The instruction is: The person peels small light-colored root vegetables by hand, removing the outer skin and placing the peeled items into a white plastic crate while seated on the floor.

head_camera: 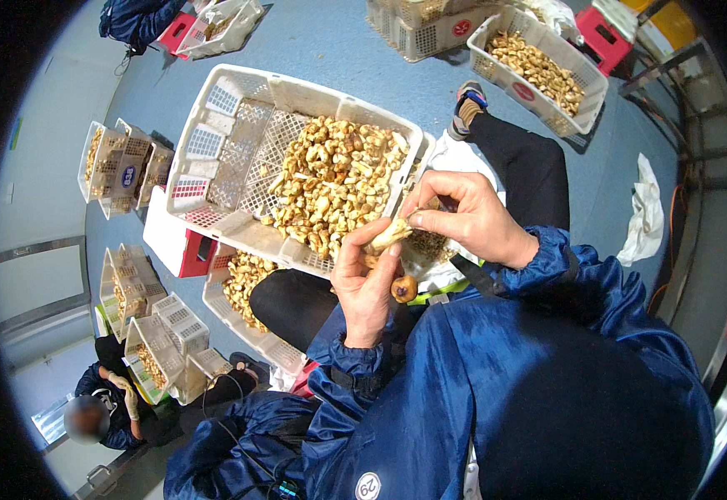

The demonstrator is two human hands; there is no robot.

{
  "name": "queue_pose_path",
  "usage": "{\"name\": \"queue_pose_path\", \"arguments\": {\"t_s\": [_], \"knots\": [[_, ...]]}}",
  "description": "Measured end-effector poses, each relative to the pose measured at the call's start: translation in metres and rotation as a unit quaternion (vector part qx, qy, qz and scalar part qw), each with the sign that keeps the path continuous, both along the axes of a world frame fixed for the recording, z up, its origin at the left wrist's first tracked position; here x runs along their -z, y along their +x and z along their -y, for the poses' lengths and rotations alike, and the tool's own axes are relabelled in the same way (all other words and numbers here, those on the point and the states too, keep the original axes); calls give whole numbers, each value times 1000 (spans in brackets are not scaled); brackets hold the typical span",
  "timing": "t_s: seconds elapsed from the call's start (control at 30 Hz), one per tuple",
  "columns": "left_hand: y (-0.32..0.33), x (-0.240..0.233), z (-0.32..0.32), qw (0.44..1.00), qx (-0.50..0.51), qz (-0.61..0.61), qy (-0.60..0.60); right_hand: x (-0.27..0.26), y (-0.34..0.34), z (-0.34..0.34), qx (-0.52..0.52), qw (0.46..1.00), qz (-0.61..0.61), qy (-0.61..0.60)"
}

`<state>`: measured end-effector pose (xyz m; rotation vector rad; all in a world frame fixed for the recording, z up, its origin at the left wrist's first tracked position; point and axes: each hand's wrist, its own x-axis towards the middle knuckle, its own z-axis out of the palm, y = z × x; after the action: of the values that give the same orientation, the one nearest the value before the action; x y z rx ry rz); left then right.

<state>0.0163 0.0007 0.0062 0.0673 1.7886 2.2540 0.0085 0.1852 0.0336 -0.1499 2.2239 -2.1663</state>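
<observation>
My left hand [366, 281] grips a pale-stemmed mushroom [392, 233] between thumb and fingers. Another mushroom with a round brown cap [404, 289] shows beside the left thumb, its stem partly hidden by that hand. My right hand [469, 219] pinches the far end of the pale stem; whether something small is between its fingertips is unclear. Ahead lies a tilted white plastic crate [213, 228] holding a heap of small yellow-brown mushrooms [332, 181], with its left part bare. Dark crumbly scraps [429, 245] lie on white material below my hands.
A mushroom-filled crate [544, 109] stands at upper right. A second one [238, 319] sits beneath the big crate, near a red-and-white stool [182, 240]. More crates [123, 169] are stacked at left. A co-worker [110, 400] sits at lower left. White cloth or plastic [644, 215] lies on the floor.
</observation>
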Motion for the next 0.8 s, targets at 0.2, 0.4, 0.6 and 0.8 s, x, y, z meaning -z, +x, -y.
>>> {"name": "queue_pose_path", "arguments": {"t_s": [0.2,0.4,0.6,0.8], "knots": [[0,-1,-1,1000,-1,11,7,0,3,-5,16,999,30,-16],[0,-2,-1,1000,-17,18,8,9,1,-8,3,990,77,-121],[-2,-7,-2,994,17,86,72,-1,4,0,-14,996,-54,75],[-4,-8,4,974,49,151,162,3,2,-2,-5,998,-14,-57]]}}
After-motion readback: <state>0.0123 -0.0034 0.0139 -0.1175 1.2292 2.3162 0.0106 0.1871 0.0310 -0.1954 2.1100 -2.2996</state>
